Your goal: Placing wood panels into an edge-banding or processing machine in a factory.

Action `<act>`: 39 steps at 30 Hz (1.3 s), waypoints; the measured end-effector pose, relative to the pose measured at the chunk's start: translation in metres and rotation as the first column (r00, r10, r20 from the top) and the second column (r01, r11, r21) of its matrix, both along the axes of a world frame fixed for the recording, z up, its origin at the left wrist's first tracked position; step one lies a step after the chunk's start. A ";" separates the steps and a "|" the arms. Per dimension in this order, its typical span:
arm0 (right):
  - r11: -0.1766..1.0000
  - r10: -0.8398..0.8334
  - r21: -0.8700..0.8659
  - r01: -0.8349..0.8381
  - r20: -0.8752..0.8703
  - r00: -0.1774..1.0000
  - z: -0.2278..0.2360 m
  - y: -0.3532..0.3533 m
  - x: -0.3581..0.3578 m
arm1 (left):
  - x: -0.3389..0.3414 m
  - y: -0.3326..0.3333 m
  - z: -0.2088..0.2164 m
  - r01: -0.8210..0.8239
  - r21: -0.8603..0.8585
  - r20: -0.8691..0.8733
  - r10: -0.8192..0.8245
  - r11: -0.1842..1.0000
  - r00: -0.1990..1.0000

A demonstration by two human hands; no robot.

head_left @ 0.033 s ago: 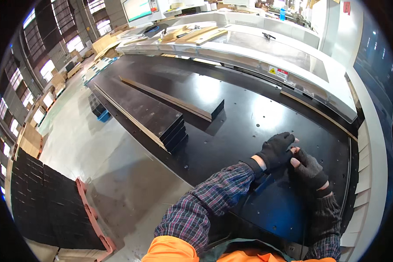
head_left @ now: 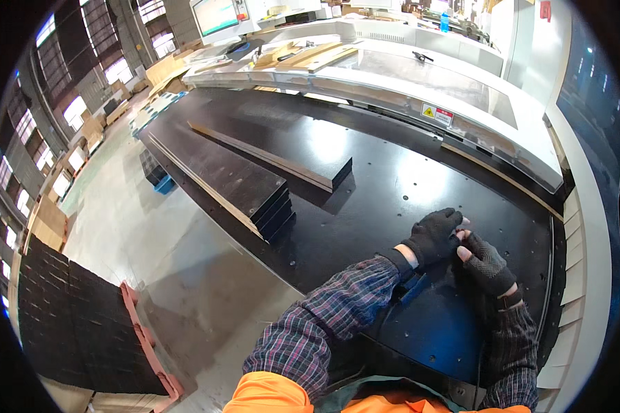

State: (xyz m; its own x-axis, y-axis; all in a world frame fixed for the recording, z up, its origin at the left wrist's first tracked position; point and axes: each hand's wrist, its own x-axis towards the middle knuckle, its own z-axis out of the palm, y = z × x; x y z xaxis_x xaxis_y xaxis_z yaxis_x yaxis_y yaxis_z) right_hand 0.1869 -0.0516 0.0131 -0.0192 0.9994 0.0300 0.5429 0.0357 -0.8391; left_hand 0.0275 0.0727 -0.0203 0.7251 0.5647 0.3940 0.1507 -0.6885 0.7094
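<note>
Over the near right part of the black machine table (head_left: 372, 213), my left hand (head_left: 434, 236) and my right hand (head_left: 488, 267) meet at the fingertips. Both wear dark fingerless gloves, the right one with a dotted knit. The fingers of each hand are curled and closed. Whatever may lie between them is hidden or too small to name. Left of the hands, apart from them, rests a stack of long black boards (head_left: 255, 189) with pale wood edges. A narrower black-ended strip pile (head_left: 282, 162) lies behind that stack, slanting across the table.
A white machine beam (head_left: 393, 86) with a warning label spans the far side, with wooden strips (head_left: 310, 55) on top. A monitor (head_left: 215, 15) stands at the back left. Dark stacked boards (head_left: 76, 316) sit on a red pallet (head_left: 141, 330) on the floor at left. A blue panel (head_left: 592, 117) rises at right.
</note>
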 end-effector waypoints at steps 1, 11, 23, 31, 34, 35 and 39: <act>0.999 0.038 0.008 -0.038 -0.079 0.996 -0.005 0.004 0.005 | -0.001 -0.003 0.004 -0.038 0.019 -0.012 0.038 0.999 0.999; 0.980 0.198 0.069 -0.189 -0.161 0.967 -0.019 0.019 0.022 | -0.004 0.007 0.005 0.009 0.018 -0.115 -0.007 1.000 0.993; 0.976 0.217 0.052 -0.213 -0.083 0.973 -0.026 0.025 0.030 | -0.004 0.007 0.008 0.005 -0.016 -0.106 -0.006 1.000 0.994; 0.972 0.222 0.095 -0.216 -0.066 0.973 -0.030 0.026 0.030 | -0.008 0.009 0.002 0.012 -0.038 -0.074 -0.015 0.999 0.997; 0.974 0.212 0.093 -0.206 -0.054 0.976 -0.036 0.027 0.032 | -0.006 0.009 0.001 0.012 -0.042 -0.058 -0.014 0.999 0.998; 0.975 0.207 0.093 -0.202 -0.051 0.977 -0.035 0.026 0.033 | -0.005 0.009 0.001 0.006 -0.034 -0.067 -0.008 0.999 0.998; 0.974 0.215 0.096 -0.206 -0.088 0.973 -0.030 0.026 0.027 | -0.008 0.008 0.002 -0.005 -0.035 -0.068 0.003 0.999 0.998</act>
State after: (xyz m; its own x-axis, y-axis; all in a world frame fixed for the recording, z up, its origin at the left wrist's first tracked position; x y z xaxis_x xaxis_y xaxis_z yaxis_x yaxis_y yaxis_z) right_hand 0.2143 -0.0258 -0.0170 -0.2218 0.9667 0.1277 0.4311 0.2147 -0.8764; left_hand 0.0197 0.0804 -0.0188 0.7471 0.5802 0.3242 0.2017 -0.6627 0.7212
